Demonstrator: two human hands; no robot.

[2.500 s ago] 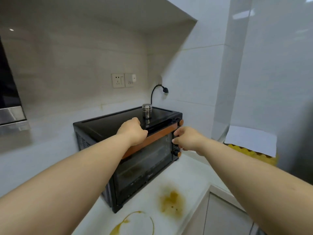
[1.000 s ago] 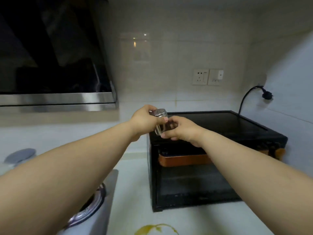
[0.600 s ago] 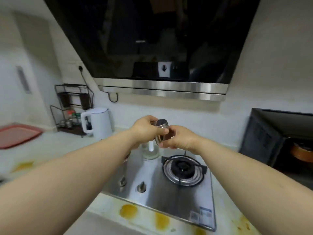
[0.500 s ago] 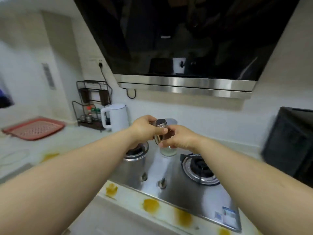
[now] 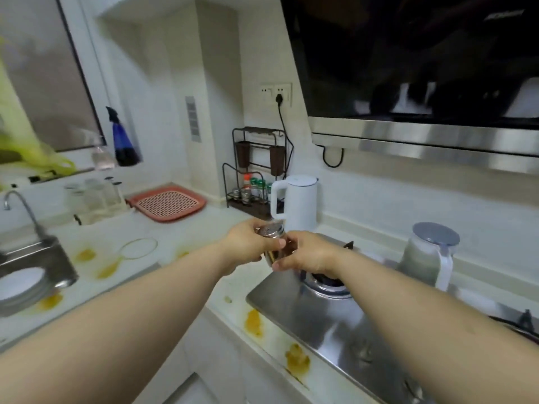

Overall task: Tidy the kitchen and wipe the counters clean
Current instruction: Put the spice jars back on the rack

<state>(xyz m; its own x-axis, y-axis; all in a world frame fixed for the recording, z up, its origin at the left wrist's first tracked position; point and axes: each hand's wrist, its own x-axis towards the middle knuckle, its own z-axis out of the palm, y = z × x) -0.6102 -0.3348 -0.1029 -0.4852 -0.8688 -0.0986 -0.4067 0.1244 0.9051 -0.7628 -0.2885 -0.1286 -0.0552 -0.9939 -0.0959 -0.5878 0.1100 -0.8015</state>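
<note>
Head view. The left hand (image 5: pixel 248 246) and right hand (image 5: pixel 309 253) met in mid-air, both clamped on a small spice shaker (image 5: pixel 274 240) with a perforated metal cap: the left fingers curled round the cap end, the right fingers and thumb pinching the glass body, which was tilted with its cap toward 10 o'clock. The shaker hung above the near-left corner of the steel hob (image 5: pixel 335 319), touching nothing but the hands. At 12 o'clock from the hands stood a white kettle (image 5: pixel 297 202); just beyond it at 11 o'clock a wire spice rack (image 5: pixel 256 173) held similar jars and was the likely destination. A red draining tray (image 5: pixel 167 202) lay at 10 o'clock, a lidded jug (image 5: pixel 428 255) at 3 o'clock, and a sink (image 5: pixel 32 269) with stacked plates at 9 o'clock. Yellow-brown stains (image 5: pixel 253 322) marked the worktop (image 5: pixel 180 240) at 6 and 9 o'clock. To carry out the step well, the shaker should probably be brought upright so that nothing sifts through the cap, passed to one hand, carried wide of the kettle, and set in a free space on the rack's lower shelf without knocking the jars there. The stains remained to be wiped.
</note>
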